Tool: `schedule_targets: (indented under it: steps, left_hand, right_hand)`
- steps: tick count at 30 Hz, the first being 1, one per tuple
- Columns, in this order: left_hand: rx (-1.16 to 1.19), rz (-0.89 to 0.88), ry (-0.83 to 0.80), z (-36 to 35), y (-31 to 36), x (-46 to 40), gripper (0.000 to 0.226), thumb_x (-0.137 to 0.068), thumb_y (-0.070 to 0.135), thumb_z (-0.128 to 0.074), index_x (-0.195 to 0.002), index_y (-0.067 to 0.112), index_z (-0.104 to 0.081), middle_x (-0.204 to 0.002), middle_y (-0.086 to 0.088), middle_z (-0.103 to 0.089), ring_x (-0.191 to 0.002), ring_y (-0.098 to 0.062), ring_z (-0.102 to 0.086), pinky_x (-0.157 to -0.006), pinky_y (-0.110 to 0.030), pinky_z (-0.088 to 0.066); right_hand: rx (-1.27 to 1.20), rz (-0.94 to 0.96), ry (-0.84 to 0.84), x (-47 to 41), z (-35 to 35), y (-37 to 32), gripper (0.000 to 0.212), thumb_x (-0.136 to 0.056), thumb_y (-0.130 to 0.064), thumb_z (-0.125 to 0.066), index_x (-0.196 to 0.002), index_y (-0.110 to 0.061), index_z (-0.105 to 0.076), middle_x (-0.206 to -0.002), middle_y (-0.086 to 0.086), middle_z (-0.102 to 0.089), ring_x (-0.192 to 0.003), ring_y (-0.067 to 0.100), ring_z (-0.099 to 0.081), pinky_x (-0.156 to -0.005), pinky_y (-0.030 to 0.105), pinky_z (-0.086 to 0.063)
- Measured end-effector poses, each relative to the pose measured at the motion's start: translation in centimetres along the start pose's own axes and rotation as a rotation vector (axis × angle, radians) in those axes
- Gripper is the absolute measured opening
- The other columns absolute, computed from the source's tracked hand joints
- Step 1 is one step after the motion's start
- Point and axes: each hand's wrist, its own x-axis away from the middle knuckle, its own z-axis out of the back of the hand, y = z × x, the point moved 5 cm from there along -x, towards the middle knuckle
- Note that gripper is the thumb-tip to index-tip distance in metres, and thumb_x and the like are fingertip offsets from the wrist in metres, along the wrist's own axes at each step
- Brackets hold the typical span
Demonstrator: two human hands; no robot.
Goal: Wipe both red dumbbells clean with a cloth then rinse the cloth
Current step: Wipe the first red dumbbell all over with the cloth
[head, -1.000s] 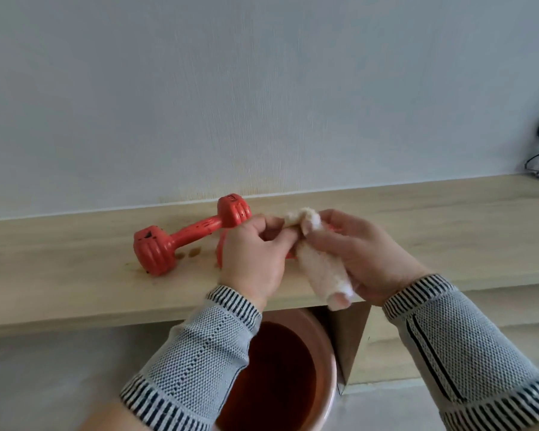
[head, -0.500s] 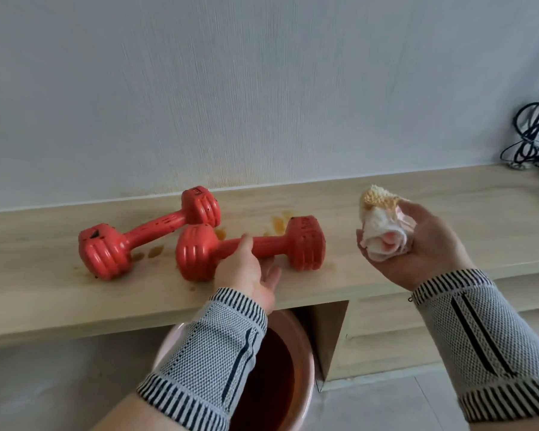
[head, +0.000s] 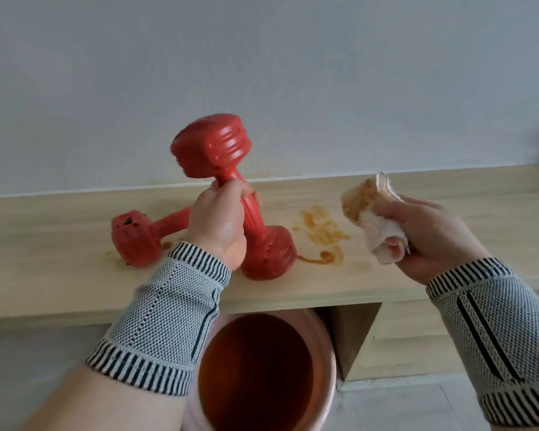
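Head view, centre frame: left hand (head: 221, 227) grips the near dumbbell (head: 231, 194) by its handle, tipped upright on the shelf (head: 75, 284). Right hand (head: 430, 234) clutches the stained cloth (head: 371, 219). Second dumbbell (head: 137, 237) lies left.

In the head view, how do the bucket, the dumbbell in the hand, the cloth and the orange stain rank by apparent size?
1. bucket, nearest the camera, so its lead is unsure.
2. held dumbbell, gripped by the left hand.
3. cloth in the right hand and orange stain look alike; no ranking.
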Motion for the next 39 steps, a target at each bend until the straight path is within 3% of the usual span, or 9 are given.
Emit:
schedule_targets:
  steps: [5, 9, 12, 15, 20, 28, 31, 35, 39]
  left_hand:
    - [-0.092, -0.072, -0.136, 1.6, 0.9, 0.4, 0.019, -0.083, -0.003, -0.047, -0.072, 0.011, -0.052, -0.064, -0.006, -0.055, -0.07, -0.024, -0.05, -0.075, -0.039, -0.039]
    - [-0.047, -0.094, -0.219, 2.0, 1.8, 0.5, 0.008, -0.068, 0.004, -0.05, -0.074, 0.009, -0.05, -0.064, -0.008, -0.054, -0.073, -0.027, -0.051, -0.071, -0.039, -0.042]
    - [-0.034, -0.183, -0.218, 2.2, 2.8, 0.6, 0.01, -0.07, 0.004, -0.053, -0.078, 0.009, -0.053, -0.063, -0.008, -0.053, -0.074, -0.029, -0.053, -0.081, -0.045, -0.047]
    - [-0.054, -0.253, -0.167, 3.2, 3.6, 0.4, 0.012, -0.084, -0.002, -0.053, -0.082, 0.011, -0.053, -0.058, 0.0, -0.056, -0.059, -0.017, -0.057, -0.072, -0.036, -0.049]
    - [-0.065, -0.241, -0.063, 4.7, 4.1, -0.4, 0.008, -0.084, 0.006, -0.057, -0.081, 0.012, -0.052, -0.068, -0.005, -0.051, -0.061, -0.022, -0.052, -0.063, -0.039, -0.045]
    - [-0.067, -0.202, -0.094, 4.8, 3.8, 0.1, 0.007, -0.082, 0.008, -0.061, -0.081, 0.012, -0.055, -0.073, -0.006, -0.055, -0.069, -0.018, -0.057, -0.069, -0.036, -0.048]
    - [-0.037, -0.198, -0.113, 4.7, 3.8, 0.2, 0.008, -0.086, 0.003, -0.059, -0.083, 0.009, -0.054, -0.067, -0.006, -0.054, -0.057, -0.016, -0.056, -0.061, -0.032, -0.048]
    - [0.005, -0.194, -0.078, 5.3, 4.2, 0.0, 0.016, -0.089, -0.002, -0.053, -0.079, 0.01, -0.053, -0.068, -0.007, -0.05, -0.062, -0.019, -0.05, -0.061, -0.034, -0.041]
    - [0.116, -0.136, -0.188, 4.6, 4.3, 0.7, 0.019, -0.089, -0.007, -0.046, -0.078, 0.008, -0.051, -0.064, -0.007, -0.05, -0.054, -0.017, -0.054, -0.056, -0.027, -0.048]
  right_hand:
    - [0.436, 0.306, -0.117, 1.5, -5.9, -0.3, 0.02, -0.088, -0.006, -0.06, -0.095, -0.017, -0.075, -0.082, 0.006, -0.076, -0.08, 0.041, -0.069, -0.066, 0.056, -0.053]
    - [0.876, 0.595, -0.216, 2.0, -11.4, 1.2, 0.032, -0.091, -0.012, -0.056, -0.112, -0.03, -0.072, -0.102, -0.006, -0.075, -0.09, 0.011, -0.068, -0.079, 0.035, -0.056]
    - [1.225, 0.732, -0.269, 2.2, -13.6, 2.9, 0.03, -0.096, -0.018, -0.046, -0.108, -0.032, -0.069, -0.11, -0.002, -0.068, -0.091, 0.022, -0.059, -0.08, 0.036, -0.051]
    - [1.346, 0.916, -0.187, 2.8, -14.9, 3.2, 0.035, -0.094, -0.011, -0.049, -0.116, -0.029, -0.07, -0.116, -0.002, -0.065, -0.1, 0.028, -0.054, -0.086, 0.036, -0.045]
    - [1.302, 1.211, -0.184, 5.6, -16.6, 4.1, 0.032, -0.067, -0.003, -0.056, -0.083, -0.021, -0.078, -0.087, 0.001, -0.067, -0.07, 0.029, -0.056, -0.064, 0.028, -0.046]
    - [1.208, 0.959, -0.18, 3.0, -14.7, 2.5, 0.045, -0.081, -0.017, -0.037, -0.1, -0.027, -0.077, -0.094, 0.0, -0.067, -0.089, 0.033, -0.055, -0.076, 0.038, -0.047]
    - [1.223, 1.097, -0.24, 4.7, -16.0, 3.1, 0.041, -0.077, -0.023, -0.038, -0.085, -0.024, -0.079, -0.088, -0.001, -0.069, -0.075, 0.028, -0.055, -0.069, 0.034, -0.048]
    - [1.257, 1.103, -0.412, 6.0, -17.3, 3.9, 0.033, -0.07, -0.007, -0.056, -0.082, -0.027, -0.079, -0.094, -0.008, -0.07, -0.081, 0.017, -0.048, -0.072, 0.026, -0.041]
    - [1.267, 0.884, -0.322, 3.8, -15.2, 2.1, 0.048, -0.081, 0.006, -0.05, -0.103, -0.028, -0.076, -0.109, -0.007, -0.065, -0.095, 0.006, -0.048, -0.09, 0.028, -0.041]
